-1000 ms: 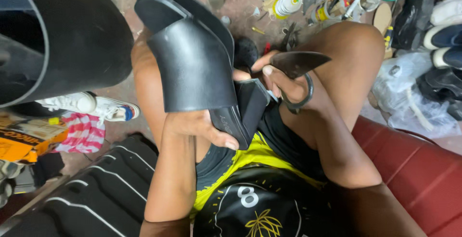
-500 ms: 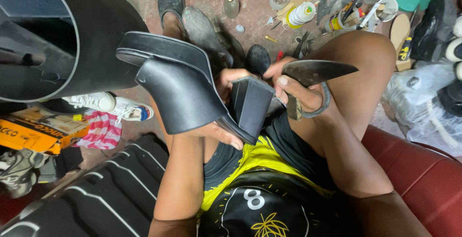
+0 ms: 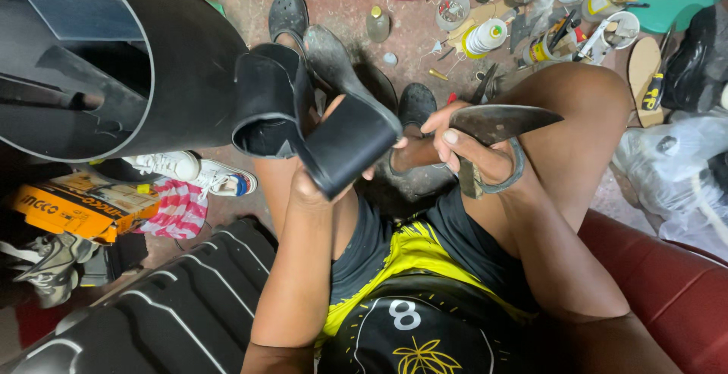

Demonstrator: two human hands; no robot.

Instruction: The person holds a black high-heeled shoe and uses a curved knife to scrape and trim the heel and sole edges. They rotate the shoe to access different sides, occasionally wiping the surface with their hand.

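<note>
My left hand grips a black block-heeled shoe from below, over my lap. The shoe is tipped so that its thick heel points toward me and its grey sole faces up. My right hand is closed on a pair of large metal shears. The blades are closed and point right, and my fingers pass through the loop handle. The right fingertips sit close to the shoe's heel. My bare knees show under both hands.
A big black drum stands at the left. On the floor lie white sneakers, an orange box, a striped cloth, glue pots, tape rolls and tools. Red seat at right, plastic bags beside it.
The left hand has turned the shoe: its upper swung away and the heel came round toward me. The right hand with the shears stayed near the heel.
</note>
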